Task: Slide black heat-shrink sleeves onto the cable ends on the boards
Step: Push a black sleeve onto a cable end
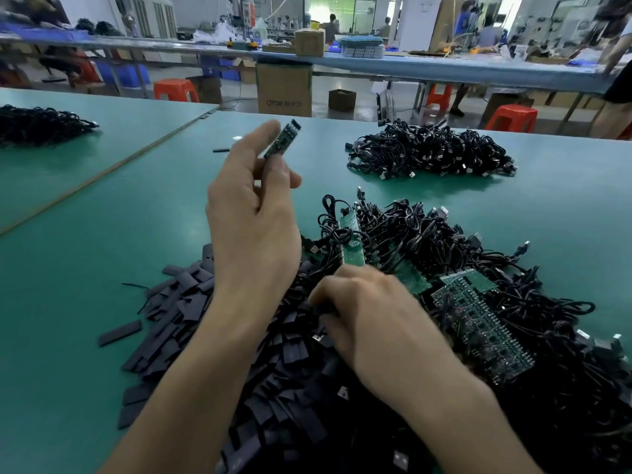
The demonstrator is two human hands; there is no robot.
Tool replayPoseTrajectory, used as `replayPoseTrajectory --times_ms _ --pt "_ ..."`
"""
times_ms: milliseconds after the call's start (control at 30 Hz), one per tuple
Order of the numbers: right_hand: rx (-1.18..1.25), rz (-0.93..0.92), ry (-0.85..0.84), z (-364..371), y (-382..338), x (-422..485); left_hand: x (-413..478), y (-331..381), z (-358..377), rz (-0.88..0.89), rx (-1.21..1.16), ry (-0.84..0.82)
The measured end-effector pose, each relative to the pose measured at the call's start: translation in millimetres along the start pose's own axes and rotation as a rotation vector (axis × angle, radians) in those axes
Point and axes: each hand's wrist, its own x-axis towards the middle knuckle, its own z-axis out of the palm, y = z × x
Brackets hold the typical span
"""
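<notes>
My left hand point(253, 213) is raised above the green table and pinches a small green circuit board point(282, 140) between its fingers. My right hand point(369, 313) is down in the heap of flat black heat-shrink sleeves point(191, 302), its curled fingers pinching something black; what exactly it holds is blurred. To the right lies a tangle of black USB cables with green board panels point(478, 319) among them. A long board strip point(352, 241) lies just beyond my right hand.
A second pile of black cables point(431, 152) sits farther back on the green table point(102, 251), and a third point(37, 123) at the far left. One loose sleeve point(119, 332) lies apart at the left. Beyond are workbenches, cardboard boxes, orange stools and people.
</notes>
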Motion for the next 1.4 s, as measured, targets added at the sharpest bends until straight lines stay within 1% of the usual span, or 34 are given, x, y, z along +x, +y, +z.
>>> replayPoseTrajectory --times_ms 100,267,467,633,700,800,933,1000,1100,1167,1267,1400 --pt "-0.060 -0.042 -0.126 20 -8 9 -1 1 1 0.010 -0.008 0.002" --pt "-0.125 0.058 -0.218 40 -16 14 -3 4 3 -0.017 -0.010 -0.017" --pt "-0.052 0.089 -0.187 46 -15 11 -3 4 3 -0.036 -0.007 -0.017" --pt "-0.033 0.130 -0.149 32 -16 11 -3 1 4 -0.059 0.006 -0.029" --pt "-0.027 0.129 -0.095 22 -15 8 -3 0 4 -0.062 0.014 -0.029" --pt "0.080 0.113 0.022 8 -8 1 -3 -1 5 -0.075 0.017 -0.042" --pt "0.195 0.137 0.115 -10 6 -1 -5 -1 5 -0.083 0.031 -0.101" --pt "0.310 0.175 0.216 -22 15 -3 -6 -2 5 -0.088 0.061 -0.172" --pt "0.496 0.229 0.427 -40 29 -8 -8 -3 5 -0.126 0.126 -0.355" --pt "0.513 0.232 0.516 -48 38 -10 -11 -3 6 -0.134 0.156 -0.466" --pt "0.526 0.230 0.520 -49 46 -12 -14 -1 6 -0.111 0.196 -0.555" --pt "0.519 0.239 0.519 -48 48 -13 -16 1 8 -0.110 0.203 -0.620"
